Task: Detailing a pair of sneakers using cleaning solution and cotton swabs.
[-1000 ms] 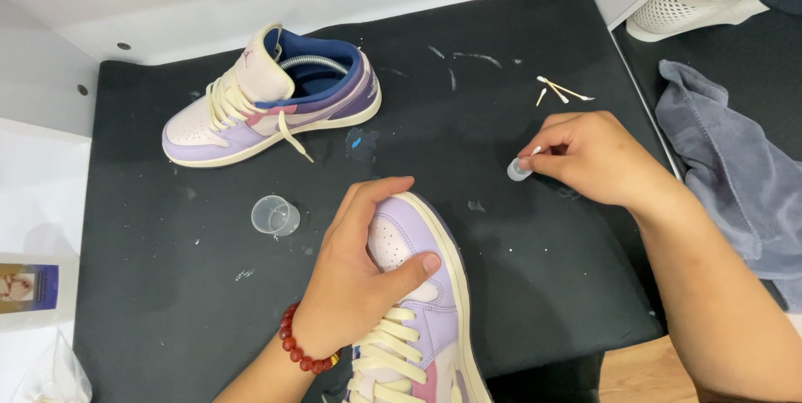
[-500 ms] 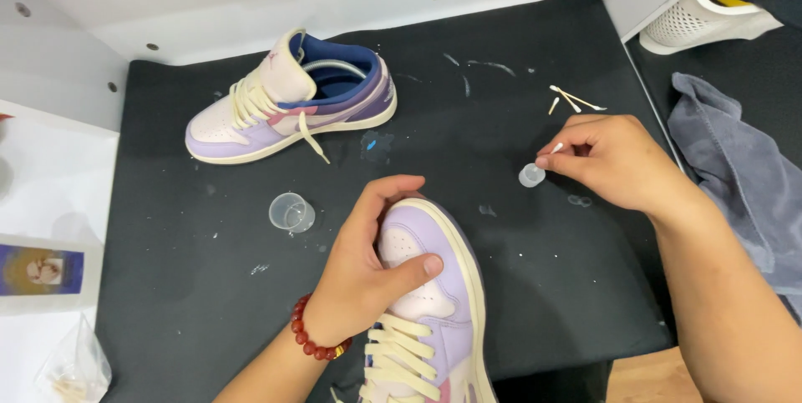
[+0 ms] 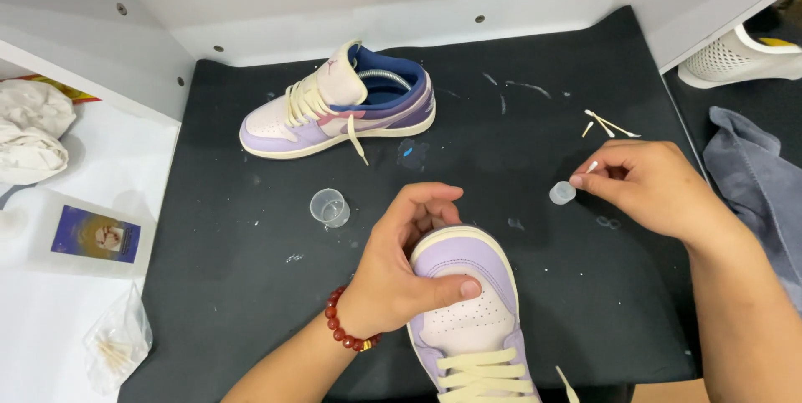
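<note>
Two hands work over the black surface (image 3: 251,303): the left hand (image 3: 401,273) is closed over the toe of the near lilac-and-cream sneaker (image 3: 468,311), thumb pressed on the toe box. The right hand (image 3: 652,186) pinches a cotton swab (image 3: 590,168) just beside a small clear cap (image 3: 562,192), right of centre. A matching second sneaker (image 3: 342,106) lies far left, with a clear cup (image 3: 328,207) between the shoes.
</note>
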